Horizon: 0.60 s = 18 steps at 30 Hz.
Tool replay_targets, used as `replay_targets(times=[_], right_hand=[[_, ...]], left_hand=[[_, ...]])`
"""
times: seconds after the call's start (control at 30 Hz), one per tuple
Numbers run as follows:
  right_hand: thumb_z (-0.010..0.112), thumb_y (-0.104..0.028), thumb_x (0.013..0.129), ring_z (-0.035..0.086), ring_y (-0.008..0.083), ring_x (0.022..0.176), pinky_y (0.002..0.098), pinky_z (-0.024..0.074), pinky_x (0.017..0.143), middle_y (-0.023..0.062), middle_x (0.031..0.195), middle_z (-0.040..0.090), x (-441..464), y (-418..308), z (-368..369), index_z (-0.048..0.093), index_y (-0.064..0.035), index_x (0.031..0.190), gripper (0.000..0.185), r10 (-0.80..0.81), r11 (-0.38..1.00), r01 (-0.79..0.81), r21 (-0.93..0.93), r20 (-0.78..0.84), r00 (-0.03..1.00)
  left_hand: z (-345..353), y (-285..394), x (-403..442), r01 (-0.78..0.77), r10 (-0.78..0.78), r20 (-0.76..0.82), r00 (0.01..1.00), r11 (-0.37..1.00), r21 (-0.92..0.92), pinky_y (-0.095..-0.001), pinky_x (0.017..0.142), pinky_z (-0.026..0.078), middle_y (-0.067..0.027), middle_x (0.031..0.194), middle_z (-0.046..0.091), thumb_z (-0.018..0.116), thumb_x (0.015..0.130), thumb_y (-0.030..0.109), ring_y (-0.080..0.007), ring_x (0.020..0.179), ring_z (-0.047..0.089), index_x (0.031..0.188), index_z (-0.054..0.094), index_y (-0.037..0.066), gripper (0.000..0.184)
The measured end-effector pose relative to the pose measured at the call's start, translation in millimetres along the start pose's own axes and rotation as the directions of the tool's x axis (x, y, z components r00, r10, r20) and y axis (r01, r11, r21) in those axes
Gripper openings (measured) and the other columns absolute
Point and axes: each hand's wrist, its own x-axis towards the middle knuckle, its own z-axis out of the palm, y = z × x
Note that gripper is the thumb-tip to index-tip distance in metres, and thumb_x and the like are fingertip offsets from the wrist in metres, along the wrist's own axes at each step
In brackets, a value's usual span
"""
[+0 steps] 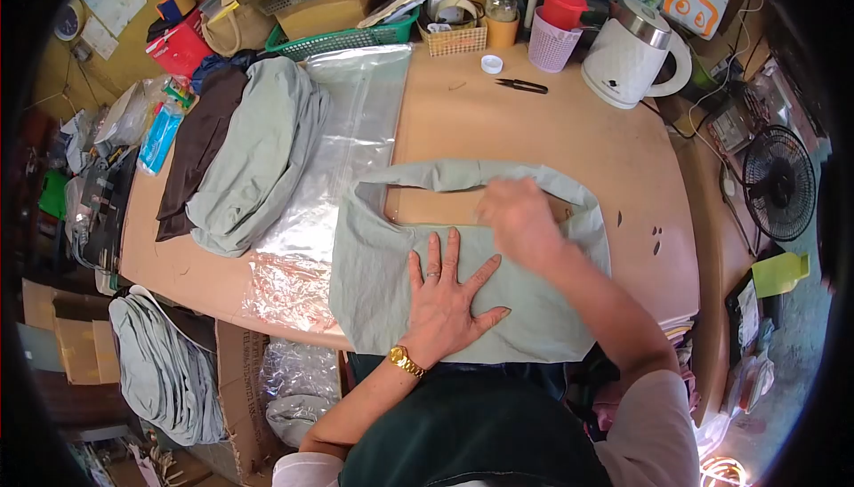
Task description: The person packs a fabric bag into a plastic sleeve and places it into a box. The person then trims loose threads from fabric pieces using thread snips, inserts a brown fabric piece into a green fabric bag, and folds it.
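Observation:
A pale grey-green cloth bag (525, 309) with a wide looped strap lies flat at the table's front edge. My left hand (449, 305) rests on its body, palm down and fingers spread, with a ring and a gold watch showing. Over the bag's opening, close to the strap, is my right hand (519, 220); it looks curled, but motion smears its fingers. Whether it holds anything I cannot make out.
Clear plastic sheets (356, 122) and folded grey-green cloth (258, 149) lie to the left. Black thread snips (521, 86), a white cap (491, 64) and a white kettle (627, 56) are at the back. Stacked grey cloth pieces (165, 371) sit below left; a fan (779, 183) stands right.

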Motion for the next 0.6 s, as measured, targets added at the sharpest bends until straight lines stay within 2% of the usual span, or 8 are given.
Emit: replay_targets(times=[0.1,0.2,0.27,0.3,0.37,0.4,0.47,0.6], right_hand=[[0.062,0.001,0.067,0.056,0.0284,0.082,0.0398,0.0386,0.074,0.0077,0.079,0.054,-19,-23,17,0.06,-0.0089,0.074,0.012,-0.049,0.997,0.043,0.057,0.099,0.994],[0.063,0.001,0.067,0.057,0.0287,0.082,0.0397,0.0397,0.075,0.0079,0.081,0.055,-5,4,9,0.06,-0.0094,0.074,0.013,-0.064,0.992,0.065,0.104,-0.009,0.998],[0.061,0.003,0.069,0.058,0.028,0.091,0.0409,0.0406,0.081,0.0086,0.089,0.057,7,17,-3,0.063,-0.0087,0.078,0.015,0.119,0.993,-0.119,-0.009,0.106,0.987],[0.061,0.003,0.069,0.058,0.028,0.091,0.0409,0.0406,0.081,0.0086,0.089,0.057,6,8,-6,0.063,-0.0087,0.078,0.015,0.11,0.994,-0.109,-0.012,0.104,0.988],[0.062,0.001,0.07,0.058,0.0284,0.089,0.0408,0.0416,0.081,0.0087,0.087,0.057,-9,-19,-4,0.063,-0.0089,0.077,0.013,0.01,0.999,-0.019,0.026,0.304,0.953],[0.062,0.001,0.07,0.058,0.0284,0.089,0.0408,0.0416,0.081,0.0087,0.087,0.057,-12,-19,0,0.063,-0.0089,0.077,0.013,0.016,0.999,-0.026,0.029,0.311,0.95],[0.063,0.001,0.069,0.06,0.0286,0.089,0.04,0.0424,0.081,0.0095,0.087,0.059,-12,-9,11,0.064,-0.0087,0.078,0.013,0.032,0.999,-0.035,0.031,0.107,0.994],[0.064,0.0,0.073,0.06,0.0305,0.092,0.0403,0.0449,0.08,0.0109,0.087,0.058,3,18,1,0.063,-0.0055,0.08,0.009,0.15,0.98,-0.14,-0.142,0.062,0.987]], left_hand=[[2,0,-3,0.003,-0.007,0.079,0.997,0.999,0.046,-0.0692,0.106,0.018,-0.0298,0.152,0.023,0.062,0.078,0.065,-0.0538,0.138,0.022,0.139,0.052,0.028,0.072],[2,2,-2,0.002,-0.002,0.002,1.0,1.0,0.006,-0.0693,0.106,0.018,-0.0299,0.152,0.022,0.062,0.078,0.065,-0.0536,0.138,0.021,0.139,0.053,0.027,0.073],[0,1,-2,0.004,-0.004,0.0,1.0,1.0,-0.003,-0.0694,0.106,0.018,-0.0298,0.153,0.022,0.062,0.078,0.065,-0.0534,0.139,0.021,0.138,0.054,0.026,0.072],[0,0,0,0.007,-0.007,-0.009,1.0,1.0,-0.003,-0.0694,0.106,0.018,-0.0298,0.153,0.022,0.062,0.078,0.065,-0.0534,0.139,0.021,0.138,0.054,0.026,0.072],[0,0,-3,0.006,-0.006,0.027,1.0,1.0,0.009,-0.0691,0.106,0.018,-0.0298,0.153,0.021,0.061,0.078,0.065,-0.0533,0.139,0.021,0.139,0.052,0.027,0.072],[1,0,-5,0.008,-0.008,0.036,0.999,1.0,0.004,-0.0691,0.106,0.018,-0.0298,0.153,0.021,0.061,0.078,0.065,-0.0533,0.139,0.021,0.139,0.052,0.027,0.072],[1,1,-2,0.008,-0.009,0.014,1.0,1.0,0.021,-0.069,0.106,0.017,-0.0298,0.153,0.02,0.061,0.079,0.065,-0.0534,0.139,0.02,0.139,0.052,0.027,0.072],[-3,2,-2,-0.004,0.004,-0.021,1.0,1.0,-0.004,-0.0712,0.105,0.016,-0.0299,0.152,0.022,0.06,0.079,0.066,-0.0531,0.139,0.02,0.139,0.052,0.027,0.072]])
